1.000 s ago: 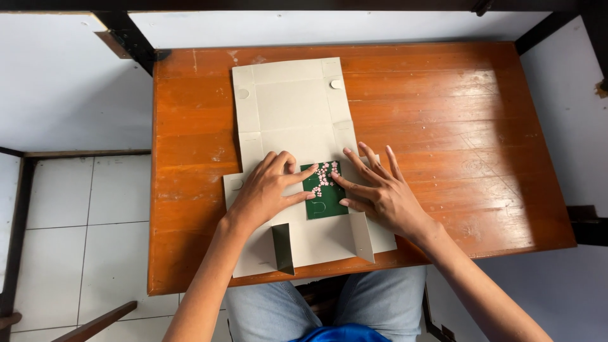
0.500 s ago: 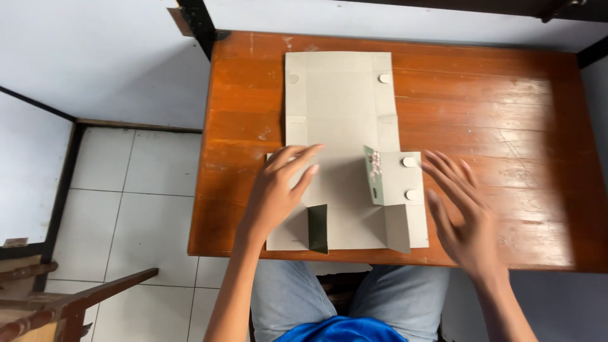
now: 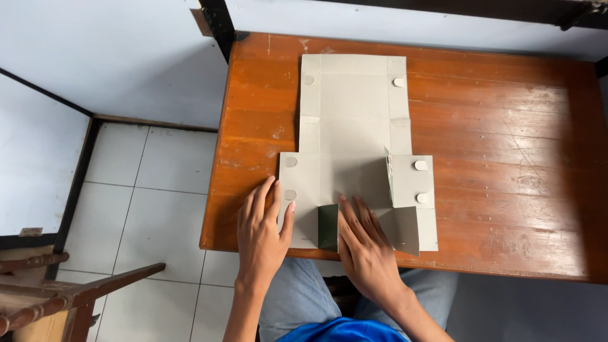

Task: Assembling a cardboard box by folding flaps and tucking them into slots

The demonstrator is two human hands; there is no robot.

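A flat grey cardboard box blank [image 3: 352,120] lies unfolded on a brown wooden table [image 3: 494,133], with small round tabs near its edges. My left hand [image 3: 261,231] lies flat, fingers together, on the blank's near left flap at the table's front edge. My right hand [image 3: 367,244] presses flat on the near middle panel, just right of a small raised flap with a dark green face [image 3: 328,227]. Another flap [image 3: 405,180] stands partly raised on the right side.
White tiled floor [image 3: 145,202] lies left of the table. A wooden chair part [image 3: 69,294] shows at the bottom left. White walls and a dark frame [image 3: 218,25] stand behind the table. My knees in jeans are under the front edge.
Both hands slid toward the table's near edge. The right hand came from the bare wood at the right onto the blank's middle panel. The left hand shifted to the left flap.
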